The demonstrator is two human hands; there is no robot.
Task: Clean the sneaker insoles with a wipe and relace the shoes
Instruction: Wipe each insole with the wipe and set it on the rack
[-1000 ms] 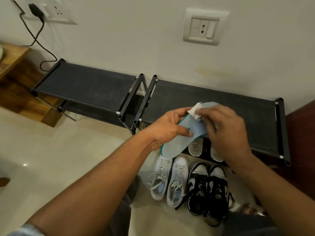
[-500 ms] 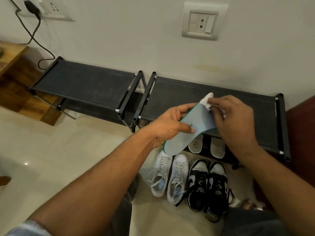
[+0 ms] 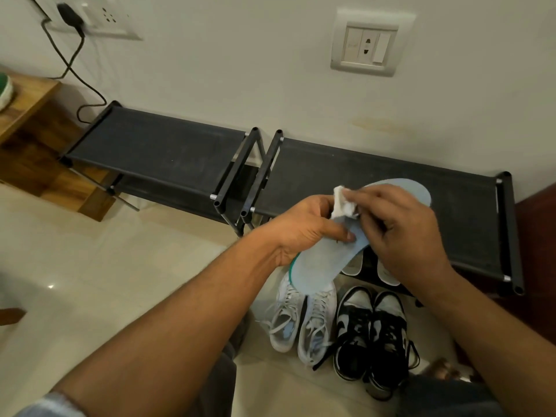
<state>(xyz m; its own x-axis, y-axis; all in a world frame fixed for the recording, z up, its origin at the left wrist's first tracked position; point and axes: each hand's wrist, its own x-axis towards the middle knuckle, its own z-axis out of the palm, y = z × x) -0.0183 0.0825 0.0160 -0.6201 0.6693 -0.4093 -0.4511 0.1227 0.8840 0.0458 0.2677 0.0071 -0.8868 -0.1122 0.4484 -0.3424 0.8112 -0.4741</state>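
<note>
A pale blue insole [image 3: 319, 261] with a green edge is held in the air above the shoes. My left hand [image 3: 304, 227] grips it at the middle, thumb lying across its top face. My right hand [image 3: 406, 233] pinches a crumpled white wipe [image 3: 344, 203] against the insole's middle part. The insole's toe end [image 3: 403, 189] sticks out beyond my right hand. On the floor below stand a pair of white and light blue sneakers [image 3: 304, 320] and a pair of black and white sneakers [image 3: 373, 329], their laces loose.
Two low black shoe racks [image 3: 168, 155] [image 3: 361, 176] stand against the wall. Pale slippers [image 3: 388, 273] sit under the right rack. A wooden stand [image 3: 27, 115] is at the left. A charger cable [image 3: 75, 70] hangs from a wall socket. The floor is glossy tile.
My right hand has drawn the wipe back from the insole's toe end toward its middle, next to my left hand. The toe end now shows beyond my right hand.
</note>
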